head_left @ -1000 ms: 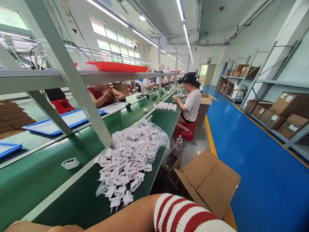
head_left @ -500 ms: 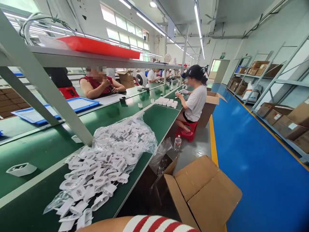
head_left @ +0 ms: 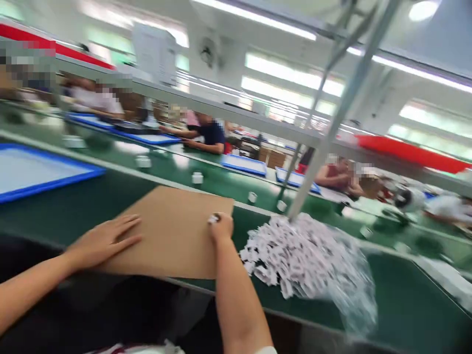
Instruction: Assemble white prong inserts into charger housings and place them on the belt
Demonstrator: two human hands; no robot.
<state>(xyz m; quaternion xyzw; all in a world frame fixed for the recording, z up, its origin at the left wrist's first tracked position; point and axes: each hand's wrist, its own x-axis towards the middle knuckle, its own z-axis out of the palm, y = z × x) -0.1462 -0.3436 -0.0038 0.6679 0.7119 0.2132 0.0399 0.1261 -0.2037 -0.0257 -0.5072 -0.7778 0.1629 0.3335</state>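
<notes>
A flat brown cardboard sheet (head_left: 177, 236) lies on the green work surface in front of me. My left hand (head_left: 101, 242) rests on its left side, fingers stretched out and spread. At the sheet's right edge, my right hand (head_left: 223, 227) is closed, with a small whitish and dark thing showing at its fingers, too blurred to name. To the right of that arm is a heap of white plastic parts (head_left: 283, 253), partly on and under a clear plastic bag (head_left: 357, 295).
A blue-rimmed tray (head_left: 51, 184) sits at the left. Several small white housings (head_left: 197, 177) stand along the green belt beyond. A slanted metal post (head_left: 328, 137) rises behind the heap, below an overhead shelf (head_left: 236, 115). Several people sit across the line.
My view has swung left from the aisle to the bench. Both hands and the cardboard sheet now show, and the white heap has shifted to the right of view.
</notes>
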